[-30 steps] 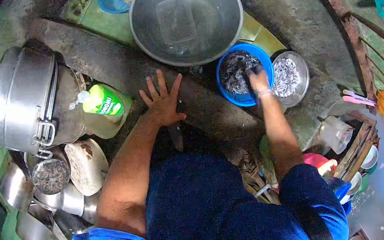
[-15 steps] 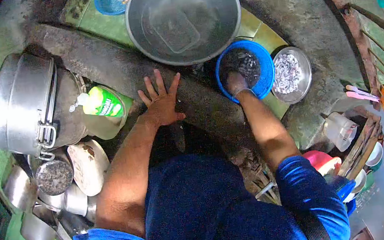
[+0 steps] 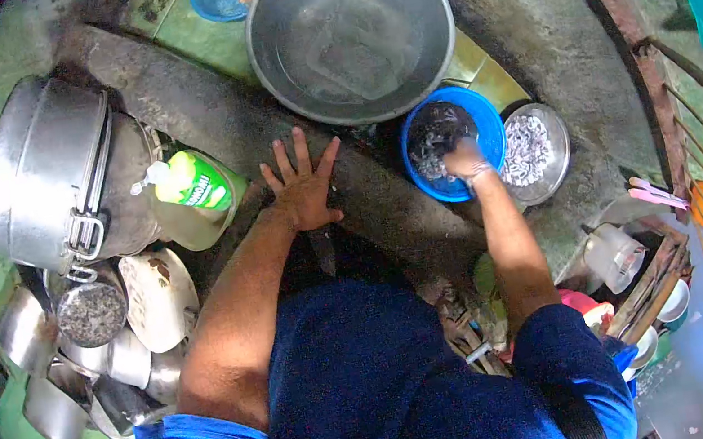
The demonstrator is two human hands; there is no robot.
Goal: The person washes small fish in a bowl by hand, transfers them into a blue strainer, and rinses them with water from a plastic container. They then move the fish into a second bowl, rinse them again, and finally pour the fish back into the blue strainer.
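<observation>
One blue bowl holding small silvery pieces, just beside the grey basin's rim; right hand inside, my grip unclear. One left hand, open, spread over the concrete ledge, ledge stretching between it and bowl.

We can read letters ending in "NOMI" on the green label of the clear bottle; its smaller print is unreadable.

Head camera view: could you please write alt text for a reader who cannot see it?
A person's right hand reaches into a blue basin of small silvery pieces; the left hand is spread over a concrete ledge. Nearby are a large grey water basin, a dish of similar pieces, and metal pots.
</observation>
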